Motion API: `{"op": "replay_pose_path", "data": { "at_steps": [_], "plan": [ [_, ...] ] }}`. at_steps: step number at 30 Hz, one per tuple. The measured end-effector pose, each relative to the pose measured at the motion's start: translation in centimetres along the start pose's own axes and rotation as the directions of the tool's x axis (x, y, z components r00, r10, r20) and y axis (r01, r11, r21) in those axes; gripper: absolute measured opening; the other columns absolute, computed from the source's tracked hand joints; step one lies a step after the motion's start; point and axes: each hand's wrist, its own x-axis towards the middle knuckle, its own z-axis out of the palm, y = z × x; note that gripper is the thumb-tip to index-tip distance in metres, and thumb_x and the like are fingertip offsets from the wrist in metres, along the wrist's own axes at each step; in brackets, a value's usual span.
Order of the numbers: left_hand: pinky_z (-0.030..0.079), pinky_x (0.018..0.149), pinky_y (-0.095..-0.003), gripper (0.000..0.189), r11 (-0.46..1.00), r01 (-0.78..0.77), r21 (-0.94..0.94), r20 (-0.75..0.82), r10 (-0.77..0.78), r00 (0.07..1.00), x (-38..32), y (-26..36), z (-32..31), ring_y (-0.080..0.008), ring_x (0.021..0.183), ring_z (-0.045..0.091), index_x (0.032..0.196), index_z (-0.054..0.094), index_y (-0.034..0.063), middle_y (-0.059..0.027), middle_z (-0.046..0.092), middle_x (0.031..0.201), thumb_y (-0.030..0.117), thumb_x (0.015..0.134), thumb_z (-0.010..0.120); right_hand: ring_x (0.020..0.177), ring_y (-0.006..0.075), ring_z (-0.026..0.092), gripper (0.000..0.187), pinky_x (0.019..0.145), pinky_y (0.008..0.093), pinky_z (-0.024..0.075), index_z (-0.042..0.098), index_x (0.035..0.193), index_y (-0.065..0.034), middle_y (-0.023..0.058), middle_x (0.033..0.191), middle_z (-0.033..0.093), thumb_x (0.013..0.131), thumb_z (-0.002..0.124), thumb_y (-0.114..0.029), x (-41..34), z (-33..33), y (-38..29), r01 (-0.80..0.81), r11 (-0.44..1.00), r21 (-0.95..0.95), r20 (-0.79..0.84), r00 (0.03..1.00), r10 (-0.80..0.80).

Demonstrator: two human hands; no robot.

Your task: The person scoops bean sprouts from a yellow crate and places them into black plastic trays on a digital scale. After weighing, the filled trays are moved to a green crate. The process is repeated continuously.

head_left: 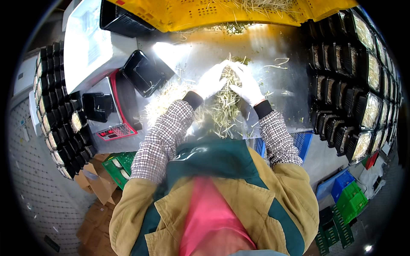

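Note:
My left hand [211, 80] and my right hand [248, 84], both in white gloves, close around a bunch of sprouts [229, 76] from either side. Their fingertips come close together at the far end of the bunch. More sprouts [225, 112] trail from it toward my apron over the metal tabletop [282, 105]. Beside my left wrist lies a pale heap of sprouts [166, 99], partly hidden by my sleeve. A black plastic tray [145, 73] rests tilted to the left of the hands, with a few strands on it.
At left, another black tray [97, 107] sits on a red-edged weighing scale [117, 131]. Behind it stands a white box [89, 48]. A yellow crate [192, 16] spans the far edge. Stacked filled trays rise at right [368, 108] and far left [57, 112].

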Motion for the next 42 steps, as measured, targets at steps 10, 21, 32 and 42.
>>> {"op": "replay_pose_path", "data": {
  "at_steps": [10,21,32,42],
  "plan": [
    [0.044,0.098,-0.0407,0.052,0.964,-0.156,0.216,-0.076,0.176,0.981,-5.6,-0.2,1.3,-0.0333,0.112,0.053,0.126,0.057,0.0095,-0.0163,0.057,0.117,0.019,0.078,0.075,0.132,0.0296,0.044,0.08,0.111,0.0383,0.0372,0.044,0.147,-0.0151,0.0127,0.142,0.048,0.074,0.077,-0.015,-4.5,2.1,-5.0,0.004,0.995,0.097,-0.06,0.998,0.002],
    [0.043,0.102,-0.0415,0.063,0.946,-0.164,0.281,-0.114,0.203,0.973,-12.8,3.8,0.1,-0.0324,0.122,0.051,0.135,0.052,0.0077,-0.0183,0.053,0.13,0.025,0.08,0.077,0.129,0.0282,0.05,0.07,0.107,0.0373,0.0417,0.046,0.145,-0.0074,0.0152,0.144,0.048,0.083,0.075,-0.023,-9.9,-1.3,-10.6,0.013,0.984,0.178,-0.138,0.99,0.012],
    [0.047,0.098,-0.0421,0.077,0.969,-0.095,0.228,-0.089,0.118,0.989,-11.3,1.6,3.0,-0.0397,0.113,0.055,0.149,0.033,0.0021,-0.0252,0.053,0.127,0.0,0.076,0.06,0.137,0.0378,0.038,0.089,0.115,0.041,0.0308,0.027,0.153,-0.0035,0.0225,0.148,0.039,0.075,0.069,-0.007,-11.0,7.2,-7.1,-0.153,0.986,0.066,-0.379,0.91,0.166],
    [0.05,0.087,-0.0382,0.03,0.972,-0.181,0.148,-0.061,0.192,0.98,-8.3,6.1,-1.2,-0.0291,0.099,0.061,0.116,0.067,0.0101,-0.015,0.064,0.1,0.025,0.09,0.066,0.109,0.0283,0.058,0.036,0.094,0.0386,0.0477,0.064,0.126,-0.0115,0.0126,0.117,0.064,0.092,0.065,-0.023,-8.7,0.7,-9.6,-0.012,0.997,0.07,-0.346,0.938,0.036]
  ]
}}
